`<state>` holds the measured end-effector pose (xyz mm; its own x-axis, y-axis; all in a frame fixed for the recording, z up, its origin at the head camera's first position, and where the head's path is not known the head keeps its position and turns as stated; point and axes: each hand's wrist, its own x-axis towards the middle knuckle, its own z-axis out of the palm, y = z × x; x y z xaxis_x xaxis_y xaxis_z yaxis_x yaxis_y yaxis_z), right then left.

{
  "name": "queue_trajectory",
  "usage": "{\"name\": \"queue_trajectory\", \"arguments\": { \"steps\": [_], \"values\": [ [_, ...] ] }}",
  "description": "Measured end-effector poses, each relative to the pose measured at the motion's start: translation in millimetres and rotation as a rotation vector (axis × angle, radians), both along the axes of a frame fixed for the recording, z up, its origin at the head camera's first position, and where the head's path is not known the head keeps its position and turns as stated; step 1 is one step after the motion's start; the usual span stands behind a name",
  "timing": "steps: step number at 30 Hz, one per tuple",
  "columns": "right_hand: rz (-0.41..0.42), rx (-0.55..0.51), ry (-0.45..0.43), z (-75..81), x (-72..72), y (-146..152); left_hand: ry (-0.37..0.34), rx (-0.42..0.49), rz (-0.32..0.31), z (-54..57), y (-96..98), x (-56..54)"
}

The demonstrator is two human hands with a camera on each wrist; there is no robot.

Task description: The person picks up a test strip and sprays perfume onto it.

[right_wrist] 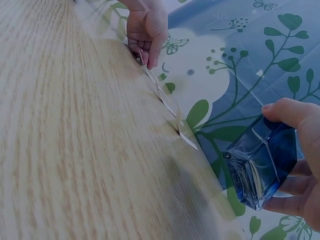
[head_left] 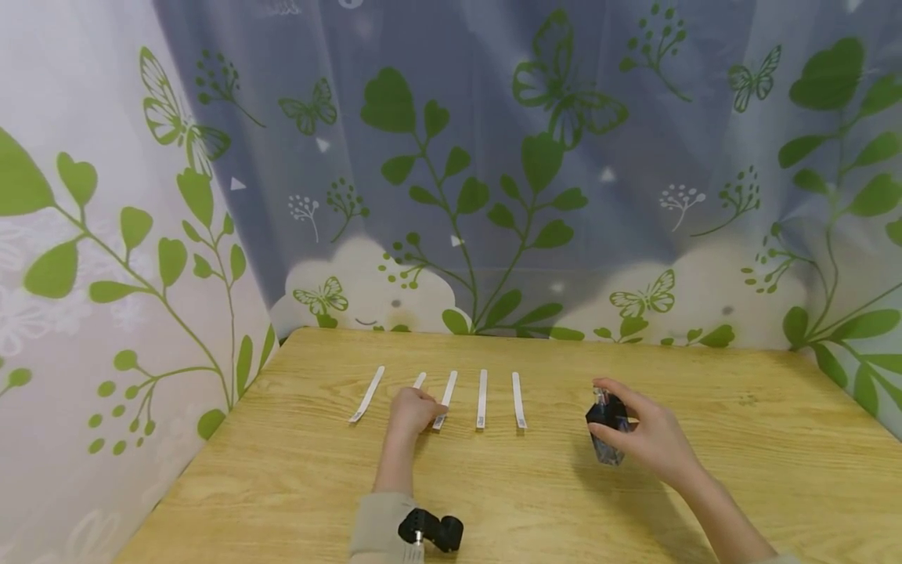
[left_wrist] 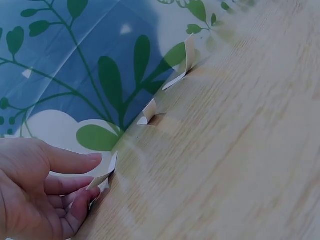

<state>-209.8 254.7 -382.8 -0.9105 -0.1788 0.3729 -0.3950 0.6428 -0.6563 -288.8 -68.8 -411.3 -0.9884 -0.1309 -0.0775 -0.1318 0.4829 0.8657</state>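
Note:
Several narrow white paper strips lie in a row on the table, among them the leftmost strip point(head_left: 367, 395), the third strip point(head_left: 447, 395) and the rightmost strip point(head_left: 519, 399). Their near ends bend upward. My left hand point(head_left: 413, 410) is low over the second strip point(head_left: 420, 381), hiding its lower part. In the left wrist view its thumb and curled fingers stand apart, close to the strip ends. On the right, my right hand point(head_left: 651, 435) holds a dark blue glass perfume bottle point(right_wrist: 262, 162) above the table, index finger on top by the spray nozzle point(head_left: 601, 392).
The wood-grain table point(head_left: 282, 486) runs back to a curtain point(head_left: 486, 196) printed with leaves and butterflies. Another printed sheet point(head_left: 106, 352) hangs along the left side. A black camera mount point(head_left: 431, 530) sits on the left sleeve.

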Motion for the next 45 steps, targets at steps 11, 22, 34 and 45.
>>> {"name": "queue_trajectory", "arguments": {
  "steps": [11,22,34,45],
  "values": [
    [0.008,0.005,0.006,-0.3,1.6,1.1,0.009,-0.098,-0.015,-0.5,5.8,1.5],
    [0.023,-0.019,0.007,-1.0,2.3,1.2,0.078,-0.122,-0.008,-2.3,8.6,4.2],
    [0.043,-0.007,0.014,-3.1,2.0,1.7,0.081,-0.108,0.003,-2.9,9.1,4.9],
    [0.039,0.006,0.007,0.0,1.5,2.1,0.111,-0.129,-0.008,-2.8,7.9,4.9]
  ]
}}
